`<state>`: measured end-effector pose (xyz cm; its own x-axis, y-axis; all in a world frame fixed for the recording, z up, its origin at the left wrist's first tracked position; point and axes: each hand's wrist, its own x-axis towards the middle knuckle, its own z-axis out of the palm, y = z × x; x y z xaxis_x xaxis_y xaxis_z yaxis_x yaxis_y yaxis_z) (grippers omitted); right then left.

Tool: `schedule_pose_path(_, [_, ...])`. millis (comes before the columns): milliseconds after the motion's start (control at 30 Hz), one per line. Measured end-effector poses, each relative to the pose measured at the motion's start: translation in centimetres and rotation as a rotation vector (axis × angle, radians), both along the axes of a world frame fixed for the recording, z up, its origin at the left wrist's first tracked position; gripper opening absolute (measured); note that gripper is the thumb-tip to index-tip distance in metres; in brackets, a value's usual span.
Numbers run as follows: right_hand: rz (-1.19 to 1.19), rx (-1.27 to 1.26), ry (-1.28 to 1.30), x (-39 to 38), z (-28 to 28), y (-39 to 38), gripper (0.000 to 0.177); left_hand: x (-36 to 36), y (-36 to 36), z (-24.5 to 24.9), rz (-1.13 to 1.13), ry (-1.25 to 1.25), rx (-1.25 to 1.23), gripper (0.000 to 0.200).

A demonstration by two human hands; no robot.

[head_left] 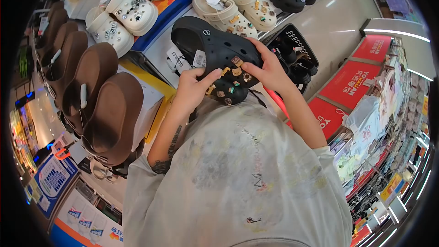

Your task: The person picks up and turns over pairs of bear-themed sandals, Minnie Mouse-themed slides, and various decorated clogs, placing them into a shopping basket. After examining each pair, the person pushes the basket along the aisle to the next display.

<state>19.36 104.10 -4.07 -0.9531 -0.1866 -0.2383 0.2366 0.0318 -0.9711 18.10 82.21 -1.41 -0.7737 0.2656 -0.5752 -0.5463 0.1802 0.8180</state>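
Two hands (273, 69) at opposite edges of black clogs (222, 43), floor space (336, 16) beyond

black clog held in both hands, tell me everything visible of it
The black, rubbery-looking clog has a rounded heel, foot opening, holes, a round emblem and brown and gold toe charms. It slants, heel toward the view's upper left, held near the toe by the bare left hand and right hand. White printed tags show beside it.
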Motion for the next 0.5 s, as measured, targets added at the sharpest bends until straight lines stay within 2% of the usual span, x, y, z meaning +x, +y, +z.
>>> schedule_pose_path(33, [-0.01,0.002,0.001,0.0,0.2,0.1,0.065,0.1,0.1,0.0,0.065,-0.027,0.109,0.026])
schedule_pose_path(67, [-0.035,-0.014,0.011,-0.1,0.6,0.1,0.065,-0.1,0.1,0.1,0.057,-0.024,0.111,0.026])
schedule_pose_path(133, [-0.058,-0.07,0.042,-0.3,0.9,0.1,0.065,-0.4,0.0,0.7,-0.085,0.106,-0.006,0.027])
schedule_pose_path(233, [-0.09,-0.043,0.074,-0.2,0.9,0.0,0.062,-0.4,0.8,0.6,0.008,0.098,0.053,0.028])
schedule_pose_path(267, [-0.099,-0.042,0.072,0.0,0.8,-0.1,0.062,-0.4,0.8,0.5,-0.001,0.096,0.053,0.028])
schedule_pose_path(333, [-0.161,-0.071,0.036,0.4,0.3,-0.2,0.063,-0.3,1.0,-0.1,-0.095,0.245,-0.019,0.029])
schedule_pose_path(500, [-0.143,0.129,0.081,0.8,-0.4,0.3,0.067,-0.7,0.8,-1.2,-0.035,0.011,0.064,0.031])
